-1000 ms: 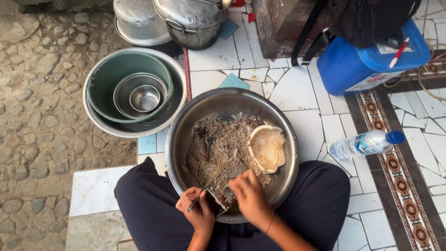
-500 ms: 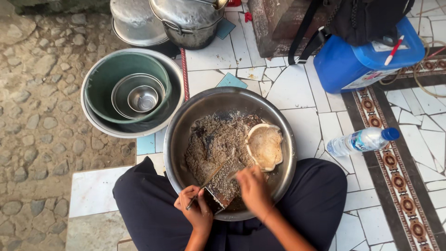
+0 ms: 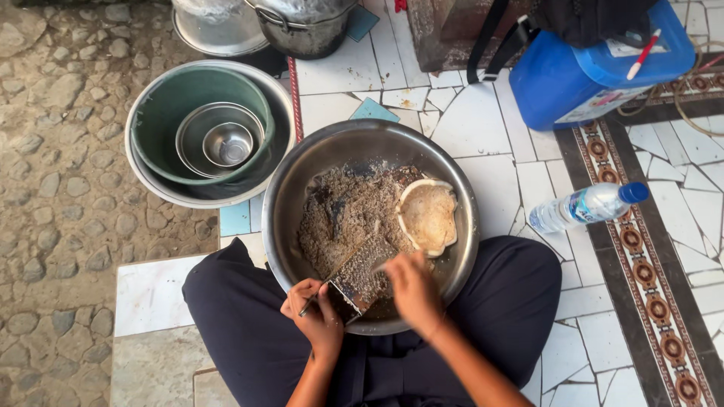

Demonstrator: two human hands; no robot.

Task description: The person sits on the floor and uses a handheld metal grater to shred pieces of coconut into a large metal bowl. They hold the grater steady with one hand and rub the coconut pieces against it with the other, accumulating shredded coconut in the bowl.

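A large round steel basin [image 3: 302,196] is seen between the knees of a seated person in dark trousers, on a floor of broken white tiles [image 3: 483,128]. Inside it a flat metal grater [image 3: 362,273] is propped at a slant, its lower end towards 7 o'clock. The left hand [image 3: 315,318] is curled at that lower end, its fingers closed around the grater's thin wire handle. The right hand [image 3: 413,290] is held knuckles-up over the grater at 5 o'clock of the basin; its fingers are folded down, but what is pinched beneath them cannot be told. Coarse grey-brown shreds [image 3: 339,211] are heaped across the basin's bottom, and a pale, hollow coconut half [image 3: 428,217] is lying at 3 o'clock, against the wall. At 10 o'clock of the basin a stack of nested bowls [image 3: 204,132], green plastic outside and steel within, is set. A blue plastic jerrycan [image 3: 581,75] is placed at 1 o'clock, and a clear water bottle [image 3: 584,206] with a blue cap is lying on its side at 3 o'clock.
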